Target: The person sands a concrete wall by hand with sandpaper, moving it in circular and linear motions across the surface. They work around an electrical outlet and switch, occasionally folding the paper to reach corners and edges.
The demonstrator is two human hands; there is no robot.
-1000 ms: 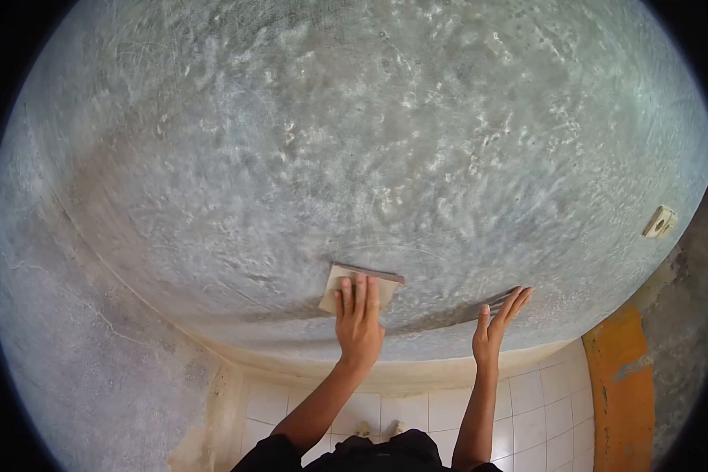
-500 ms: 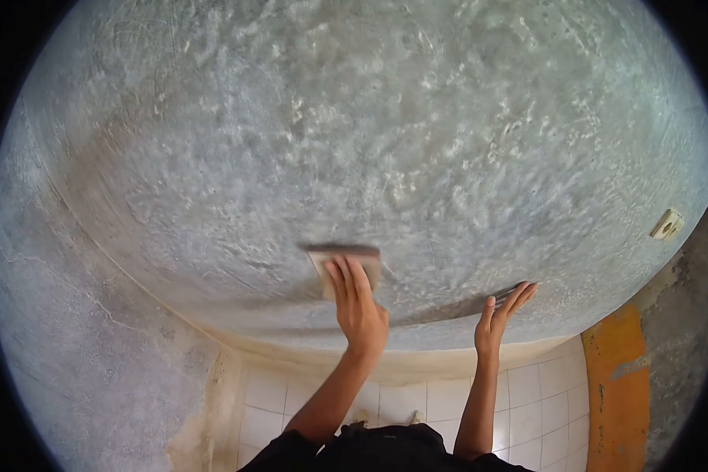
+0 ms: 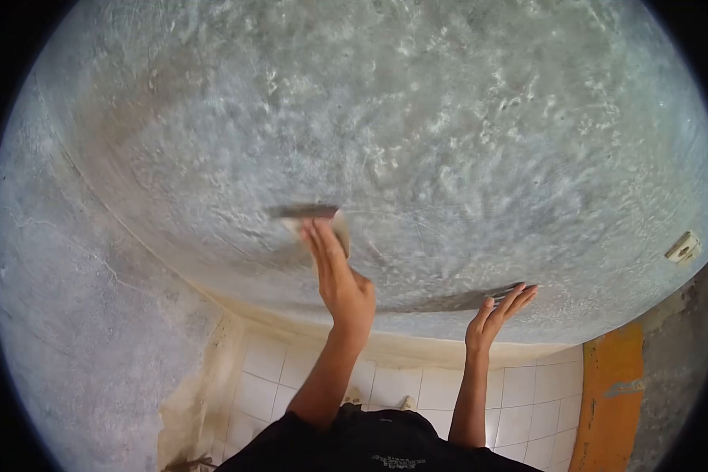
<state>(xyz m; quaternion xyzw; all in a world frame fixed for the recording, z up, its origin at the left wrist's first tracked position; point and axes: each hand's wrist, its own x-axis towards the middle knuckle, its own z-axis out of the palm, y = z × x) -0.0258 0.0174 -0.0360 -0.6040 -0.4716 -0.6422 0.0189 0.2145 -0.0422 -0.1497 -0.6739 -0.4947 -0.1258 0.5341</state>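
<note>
My left hand [image 3: 340, 283] is stretched up against a rough grey plastered wall [image 3: 417, 118], fingers laid over a flat tan sanding pad [image 3: 303, 212] that it presses to the surface. The pad is blurred, and its lower part is hidden by my fingers. My right hand [image 3: 492, 318] is lower and to the right. Its fingers are spread, its fingertips touch the same wall, and it holds nothing.
A second grey wall [image 3: 79, 315] meets the first in a corner on the left. White floor tiles [image 3: 519, 393] lie below. An orange painted strip [image 3: 606, 393] stands at the lower right, and a small cream switch box [image 3: 684, 247] is fixed on the wall at the right.
My left hand has slid the pad up and to the left across the wall. My right hand has stayed in nearly the same spot.
</note>
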